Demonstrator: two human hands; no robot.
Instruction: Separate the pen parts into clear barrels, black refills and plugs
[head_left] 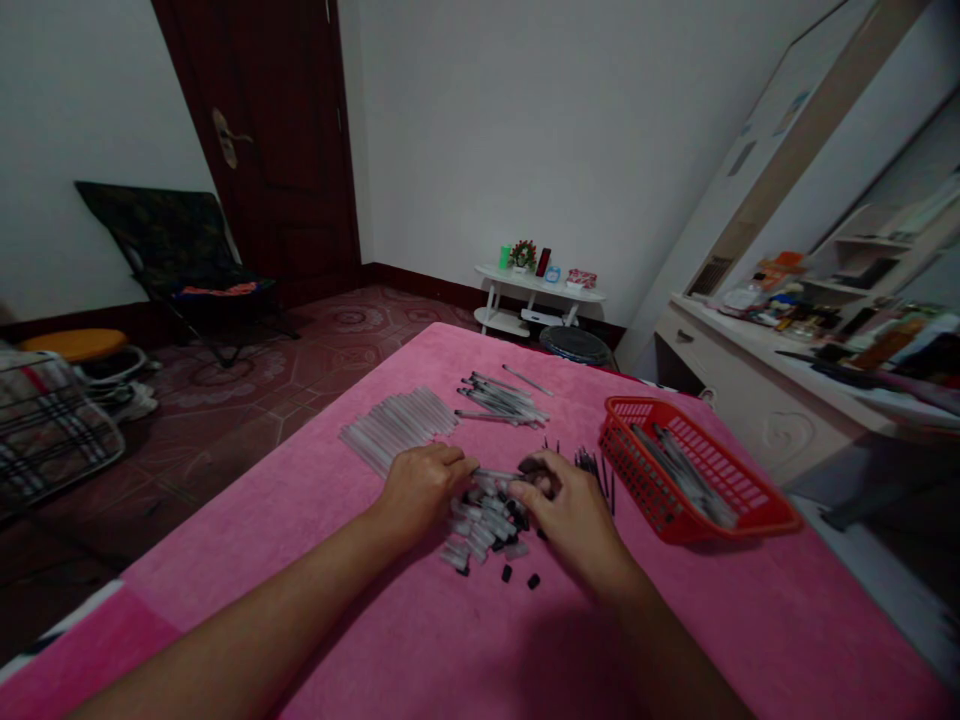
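A clear pen point(496, 474) lies level between my two hands, above a heap of small parts. My left hand point(421, 490) is closed on its left end. At the other end, the fingers of my right hand point(568, 502) are pinched round it and hide the tip. Below are clear pen caps point(480, 528) mixed with small black plugs point(507, 573). Beyond my left hand, clear pen barrels point(397, 425) lie side by side. Farther back is a loose pile of pens point(501, 400). Thin dark refills point(600, 475) lie right of my right hand, partly hidden by it.
A red plastic basket point(772, 518) holding pens stands at the right on the pink cloth-covered table point(315, 540). Beyond are a low white stand point(540, 283), a dresser point(750, 370) with many items, a folding chair point(169, 240) and a dark red door point(285, 130).
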